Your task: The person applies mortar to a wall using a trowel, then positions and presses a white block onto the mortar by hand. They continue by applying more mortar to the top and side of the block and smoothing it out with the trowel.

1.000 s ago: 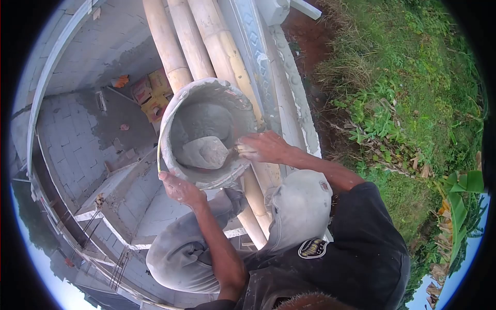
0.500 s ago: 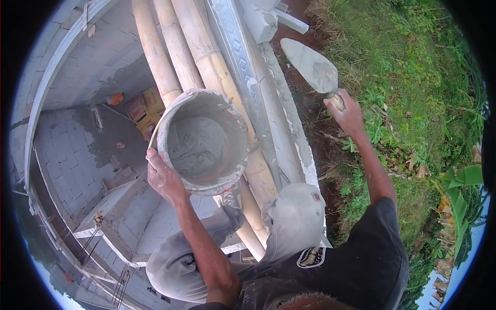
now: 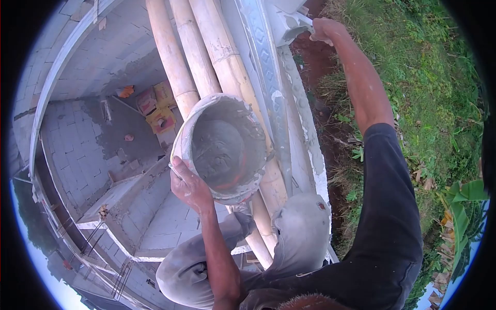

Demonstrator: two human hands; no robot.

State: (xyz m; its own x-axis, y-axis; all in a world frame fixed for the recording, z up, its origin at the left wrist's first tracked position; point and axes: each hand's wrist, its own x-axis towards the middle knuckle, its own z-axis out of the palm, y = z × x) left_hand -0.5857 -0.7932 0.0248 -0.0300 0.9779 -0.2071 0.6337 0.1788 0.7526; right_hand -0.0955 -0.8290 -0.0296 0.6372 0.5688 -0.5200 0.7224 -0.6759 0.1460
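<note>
My left hand (image 3: 188, 187) grips the near rim of a mortar-caked bucket (image 3: 243, 111), which rests tilted on bamboo poles (image 3: 178, 72). Grey wet mortar (image 3: 217, 147) lies in its bottom. My right hand (image 3: 324, 28) is stretched up and away, fist closed on the trowel handle, pressed against the white moulded cornice (image 3: 261, 62) near a white block (image 3: 289, 28). The trowel blade is mostly hidden behind that block. My knees in grey, mortar-stained trousers (image 3: 305, 225) are below the bucket.
I am perched high on the poles. Far below on the left lie a paved floor (image 3: 77, 139), low block walls (image 3: 129, 206) and yellow bags (image 3: 157, 101). To the right the ground drops to red soil (image 3: 320, 62) and grass (image 3: 429, 82).
My right hand lifted the trowel out of the bucket, swung it out right over the grass, then up to the cornice. The left hand stayed on the bucket rim.
</note>
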